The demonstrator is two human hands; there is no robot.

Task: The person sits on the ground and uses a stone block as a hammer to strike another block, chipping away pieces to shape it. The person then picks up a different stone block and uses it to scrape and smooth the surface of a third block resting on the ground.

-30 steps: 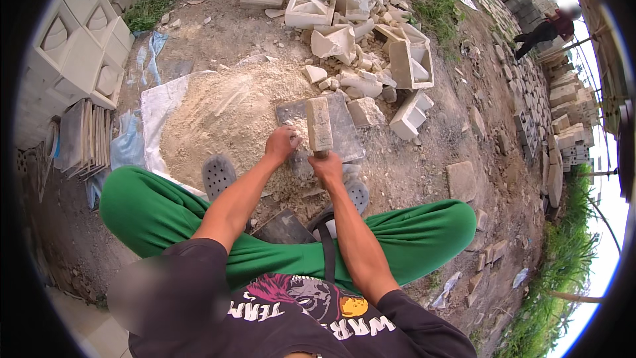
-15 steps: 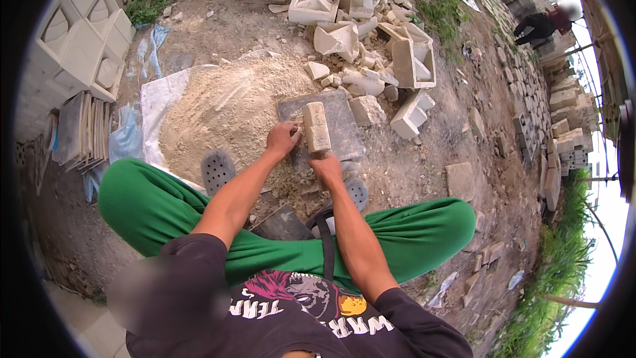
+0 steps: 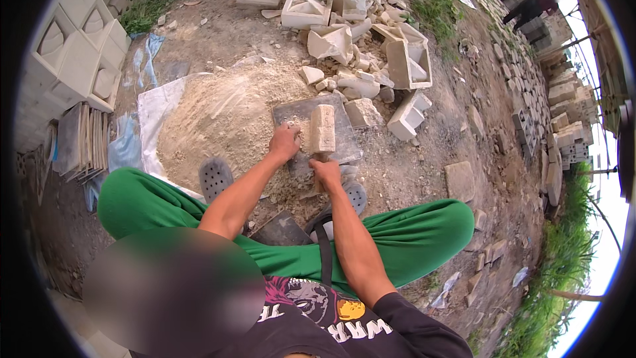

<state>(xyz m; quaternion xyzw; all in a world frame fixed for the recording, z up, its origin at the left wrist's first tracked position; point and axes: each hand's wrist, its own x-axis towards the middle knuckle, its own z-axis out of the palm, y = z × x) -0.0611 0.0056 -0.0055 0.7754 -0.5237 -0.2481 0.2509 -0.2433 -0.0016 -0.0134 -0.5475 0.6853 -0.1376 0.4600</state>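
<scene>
My right hand (image 3: 326, 174) is closed round the short handle of a mallet with a long, block-shaped head (image 3: 322, 129), coated in pale dust. The mallet head is over a dark flat slab (image 3: 346, 126) on the ground; whether it touches the slab I cannot tell. At the slab's left side, my left hand (image 3: 285, 143) has its fingers curled down close to pale crumbs. What they hold, if anything, is hidden. Left of the slab spreads a heap of crushed, sandy material (image 3: 222, 109), partly on a white sheet (image 3: 151, 116).
Broken pale blocks (image 3: 331, 43) lie piled beyond the slab. Whole blocks (image 3: 73, 40) are stacked at the left, above a bundle of thin boards (image 3: 86, 136). A dark plate (image 3: 281, 229) lies between my legs. A person (image 3: 533, 5) stands far off at the upper right.
The mallet head has shifted slightly to the right over the slab. My left hand has moved a little, its fingers still curled at the slab's left side. My right hand keeps its hold.
</scene>
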